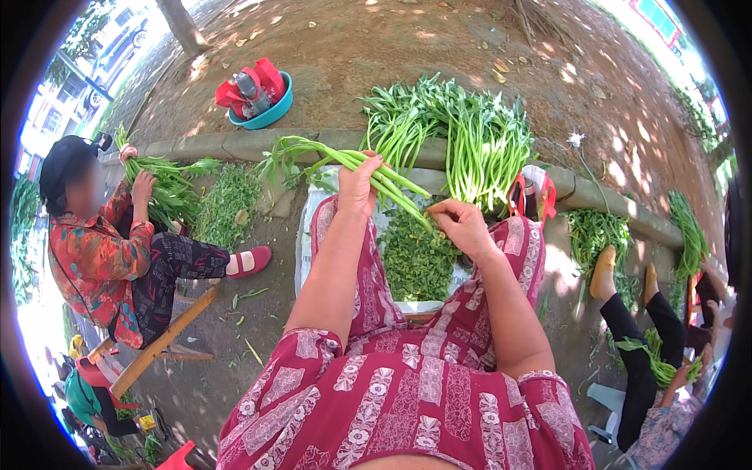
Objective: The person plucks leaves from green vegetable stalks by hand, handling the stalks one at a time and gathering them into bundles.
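My left hand point(359, 184) is closed around a small bunch of long, pale green leafy vegetable stalks point(321, 153). Their leafy tops point left and their cut ends slant down to the right. Thumb and forefinger of my right hand point(465, 229) pinch at the lower ends of these stalks; the exact contact is too small to see. Between my knees, under both hands, lies a heap of picked green leaves point(419, 262) on a pale sheet point(304, 258). Just beyond, a big pile of the same stalks point(482, 149) rests across the curb, leaves away from me.
A teal basin point(270, 116) holding red bags and a grey bottle stands beyond the stone curb point(211, 147). At left a seated person point(102, 243) holds greens beside a leaf heap point(227, 205). Another person's legs point(627, 352) stretch in at right, near more greens point(597, 235).
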Demonstrator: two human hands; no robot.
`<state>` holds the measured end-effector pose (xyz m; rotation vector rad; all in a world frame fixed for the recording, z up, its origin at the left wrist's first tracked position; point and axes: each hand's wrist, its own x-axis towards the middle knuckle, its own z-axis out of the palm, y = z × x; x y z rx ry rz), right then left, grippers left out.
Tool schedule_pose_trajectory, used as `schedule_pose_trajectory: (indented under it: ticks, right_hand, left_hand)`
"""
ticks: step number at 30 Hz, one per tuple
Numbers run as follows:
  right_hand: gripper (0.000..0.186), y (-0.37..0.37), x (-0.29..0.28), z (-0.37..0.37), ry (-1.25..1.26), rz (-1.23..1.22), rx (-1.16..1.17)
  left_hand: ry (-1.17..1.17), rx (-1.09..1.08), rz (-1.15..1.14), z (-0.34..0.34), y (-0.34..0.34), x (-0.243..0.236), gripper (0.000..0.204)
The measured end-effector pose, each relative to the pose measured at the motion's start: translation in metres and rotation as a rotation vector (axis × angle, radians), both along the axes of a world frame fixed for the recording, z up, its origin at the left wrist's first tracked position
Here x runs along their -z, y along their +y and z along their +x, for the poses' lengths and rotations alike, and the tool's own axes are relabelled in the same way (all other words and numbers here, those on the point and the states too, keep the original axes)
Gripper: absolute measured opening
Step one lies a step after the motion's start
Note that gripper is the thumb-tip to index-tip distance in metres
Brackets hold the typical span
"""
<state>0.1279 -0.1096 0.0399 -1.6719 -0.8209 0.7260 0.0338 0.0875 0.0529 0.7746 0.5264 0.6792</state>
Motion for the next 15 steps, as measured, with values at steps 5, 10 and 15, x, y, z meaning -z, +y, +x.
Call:
schedule_pose_trajectory:
  ticks: [5,10,15]
  right_hand:
    - [0.017,-0.002,-0.01,0.002,0.029,-0.006,0.093]
    - [0.015,0.001,-0.005,0.001,-0.152,0.118,0.105]
    - [0.014,0.001,-0.006,0.002,-0.417,0.099,0.078]
  left_hand:
    - [0.027,-0.009,0.014,0.004,-0.003,0.005,0.019]
    - [0.062,0.017,0.07,0.007,-0.011,0.006,0.018]
    - [0.088,0.027,0.08,0.009,-0.013,0.006,0.017]
